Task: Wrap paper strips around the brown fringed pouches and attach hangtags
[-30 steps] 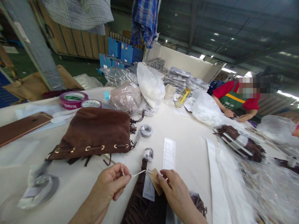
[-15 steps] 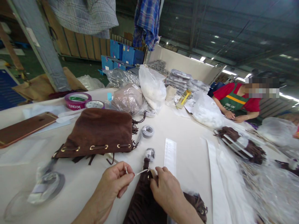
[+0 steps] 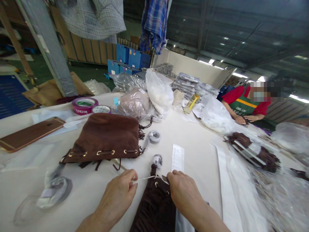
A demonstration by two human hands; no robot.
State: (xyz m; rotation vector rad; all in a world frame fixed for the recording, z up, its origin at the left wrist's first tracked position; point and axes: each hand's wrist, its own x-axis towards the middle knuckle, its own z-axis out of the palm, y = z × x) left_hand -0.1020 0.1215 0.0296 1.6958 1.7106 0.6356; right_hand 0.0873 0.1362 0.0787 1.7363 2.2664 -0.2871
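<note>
**White string drawn taut at the top of a dark fringed bag**

The left hand point(image 3: 116, 195) has its fingers pinched closed on a white string point(image 3: 145, 178), which runs to the metal ring at the top of a dark fringed bag point(image 3: 154, 209). The right hand point(image 3: 185, 190) has its fingers closed too, where the string reaches them from the other side; what lies inside them is hidden. The bag lies at the middle of the near edge of the table point(image 3: 193, 138).

The step in hand looks like spreading the string between both hands. Moving it further would call for a firm pinch and an even pull (thin string slips easily).

Counted on the table: one smooth brown bag point(image 3: 108, 135) left of centre; one phone point(image 3: 32, 133) by the left edge; two tape rolls, purple point(image 3: 77, 110) and white point(image 3: 96, 109), near the far left edge; three wrapped coils point(image 3: 158, 138); one short white strip point(image 3: 178, 156); one brown fringed bundle point(image 3: 241, 140) towards the right edge. One other person point(image 3: 243, 104) works beyond it.
</note>
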